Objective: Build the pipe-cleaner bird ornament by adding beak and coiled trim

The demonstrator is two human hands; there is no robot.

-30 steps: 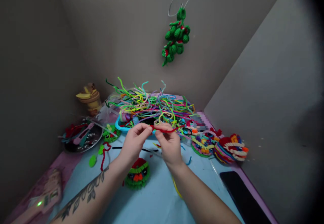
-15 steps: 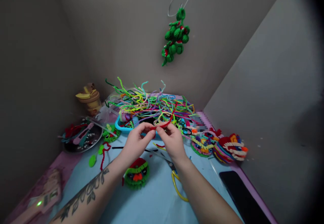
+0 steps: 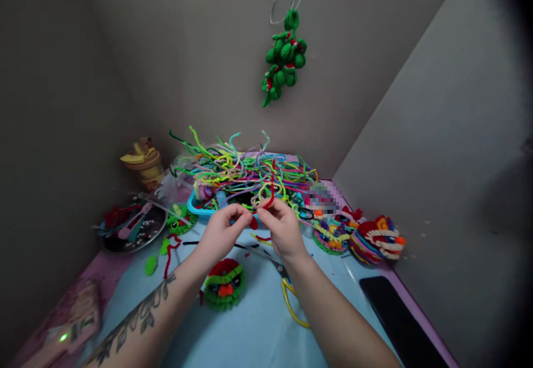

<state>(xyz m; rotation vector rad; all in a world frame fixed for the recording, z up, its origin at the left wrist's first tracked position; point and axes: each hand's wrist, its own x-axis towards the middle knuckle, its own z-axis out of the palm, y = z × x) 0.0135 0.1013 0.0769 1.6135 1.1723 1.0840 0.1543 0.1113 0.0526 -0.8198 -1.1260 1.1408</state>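
Note:
A red pipe cleaner [image 3: 272, 182] runs between my two hands, held above the light blue table cover. My left hand [image 3: 227, 228] pinches it near a small bent end that hangs below the fingertips. With thumb and fingers closed, my right hand [image 3: 281, 226] grips it too, and its free end sticks upward. Below my hands lies a round green and red pipe-cleaner face [image 3: 225, 283] with an orange beak. Scissors with yellow handles [image 3: 287, 296] rest beside my right wrist, partly hidden by it.
A blue tray [image 3: 195, 207] heaped with colourful pipe cleaners [image 3: 233, 162] stands at the back. To the left are a metal bowl [image 3: 160, 229] and a pink glue gun [image 3: 66, 323]. Finished pieces [image 3: 377, 240] and a black phone [image 3: 400, 318] lie right. A green ornament [image 3: 287, 60] hangs above.
The red pipe cleaner's free end now points more upright, and its short end hangs below my left fingertips. The fingertips have parted slightly. The whole view has shifted a little.

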